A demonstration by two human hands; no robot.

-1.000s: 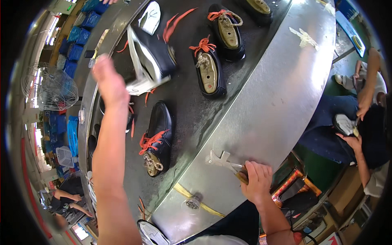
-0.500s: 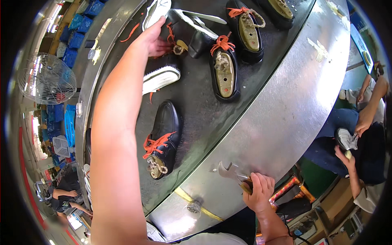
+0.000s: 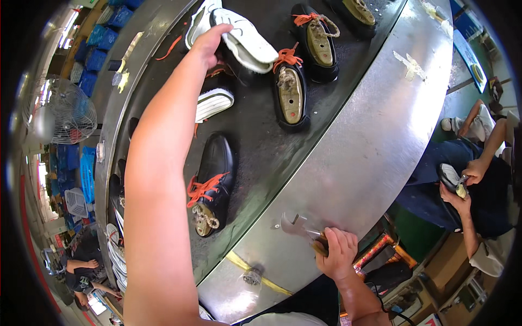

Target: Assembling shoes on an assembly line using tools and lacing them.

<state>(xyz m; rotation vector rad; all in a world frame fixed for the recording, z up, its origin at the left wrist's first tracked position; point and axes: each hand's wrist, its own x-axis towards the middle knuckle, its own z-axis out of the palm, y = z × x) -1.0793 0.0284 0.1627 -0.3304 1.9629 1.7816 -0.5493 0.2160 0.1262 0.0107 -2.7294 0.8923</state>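
My left hand [image 3: 209, 48] reaches to the far side of the table and grips a black shoe turned over, its white sole [image 3: 249, 39] facing up; the thumb lies on the sole, and the fingers beneath are hidden. Close to that hand are two more white soles, one behind it and another sole [image 3: 215, 104] nearer me. In my right hand [image 3: 338, 252] are metal-headed pincers [image 3: 296, 224], held over the bare metal rim. A black shoe [image 3: 215, 168] with orange laces lies between my arms, a last inside it. Beyond stand more lasted shoes, including a laced one [image 3: 291, 95].
The dark table surface [image 3: 261, 157] is edged by a curved metal rim [image 3: 348, 146]. At right a seated co-worker's hands [image 3: 459, 195] work on a shoe. A fan [image 3: 60, 111] and blue baskets [image 3: 89, 157] stand at left. More shoes line the left edge.
The shoe in my left hand has been turned so its white sole faces up; before, its side and laces showed. My right hand still holds the pincers, almost unmoved.
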